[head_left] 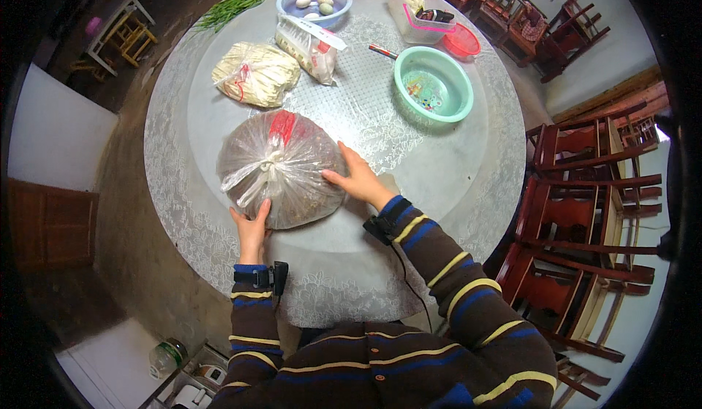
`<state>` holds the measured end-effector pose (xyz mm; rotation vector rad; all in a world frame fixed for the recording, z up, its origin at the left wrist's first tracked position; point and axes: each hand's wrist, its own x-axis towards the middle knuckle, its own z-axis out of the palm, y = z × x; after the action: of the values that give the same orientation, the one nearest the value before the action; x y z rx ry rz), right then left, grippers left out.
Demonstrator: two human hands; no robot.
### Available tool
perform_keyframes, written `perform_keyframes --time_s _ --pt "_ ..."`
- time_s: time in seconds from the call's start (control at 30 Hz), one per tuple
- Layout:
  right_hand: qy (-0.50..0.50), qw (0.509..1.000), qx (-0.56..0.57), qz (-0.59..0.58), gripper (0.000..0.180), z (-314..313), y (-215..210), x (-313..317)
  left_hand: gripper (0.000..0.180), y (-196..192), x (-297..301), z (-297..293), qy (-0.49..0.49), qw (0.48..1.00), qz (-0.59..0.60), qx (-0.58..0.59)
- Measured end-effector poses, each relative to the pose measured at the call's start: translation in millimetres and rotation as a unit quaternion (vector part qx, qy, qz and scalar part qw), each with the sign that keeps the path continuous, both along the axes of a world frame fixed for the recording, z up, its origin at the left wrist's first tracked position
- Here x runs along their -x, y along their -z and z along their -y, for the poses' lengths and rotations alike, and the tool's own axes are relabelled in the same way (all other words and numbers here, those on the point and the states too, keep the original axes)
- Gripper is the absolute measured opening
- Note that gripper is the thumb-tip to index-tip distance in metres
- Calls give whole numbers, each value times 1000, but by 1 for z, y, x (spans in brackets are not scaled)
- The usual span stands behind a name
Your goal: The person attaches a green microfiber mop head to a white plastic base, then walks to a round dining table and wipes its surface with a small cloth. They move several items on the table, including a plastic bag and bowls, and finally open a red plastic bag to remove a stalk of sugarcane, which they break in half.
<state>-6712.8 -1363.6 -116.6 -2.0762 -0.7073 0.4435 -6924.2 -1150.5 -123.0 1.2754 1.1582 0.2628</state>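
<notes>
- Clear plastic, knotted at the top, forms a big round bag [281,169] of dark brownish contents; it lies on the near-left part of a round surface [453,167] covered with a pale lace-patterned cloth.
- At the bag's near-left edge, the left hand [252,227] lies flat with fingers spread against the plastic, pressing rather than closing around it.
- Behind the bag lie a clear bag of pale noodles [256,74] and, beside it, a smaller packet of white strands [311,47].
- Farther back are green chives [238,3] and a blue bowl of eggs [314,3].
- On the bag's right side, the right hand [360,180] rests open, its fingertips touching the plastic and its grip closed on nothing.
- Right of centre sits a mint-green basin [433,83], with a clear lidded box [420,10] behind it.
- Dark red wooden chairs [585,182] stand along the right rim.
</notes>
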Motion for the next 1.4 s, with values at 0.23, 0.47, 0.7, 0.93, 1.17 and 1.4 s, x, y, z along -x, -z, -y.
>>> perform_keyframes --time_s 0.23,0.47,0.7,0.93,1.17,1.4 --pt "30 998 46 13 112 -42 3 -12 112 -17 -6 -6 21 999 -5 39" --pt "24 1000 -2 7 100 -45 0 -16 91 -8 -4 -2 17 998 59 -4" --pt "38 993 -104 -40 78 -32 -23 -13 86 -11 -8 2 19 992 99 -73" --pt "89 989 -111 -33 75 -14 -51 -35 87 -42 -43 14 28 987 151 -55" --pt "180 980 -83 -20 77 30 -68 -89 87 -35 -131 31 107 969 198 -98" --pt "223 967 -119 12 76 61 -31 -133 86 -17 -203 42 181 962 161 -129"
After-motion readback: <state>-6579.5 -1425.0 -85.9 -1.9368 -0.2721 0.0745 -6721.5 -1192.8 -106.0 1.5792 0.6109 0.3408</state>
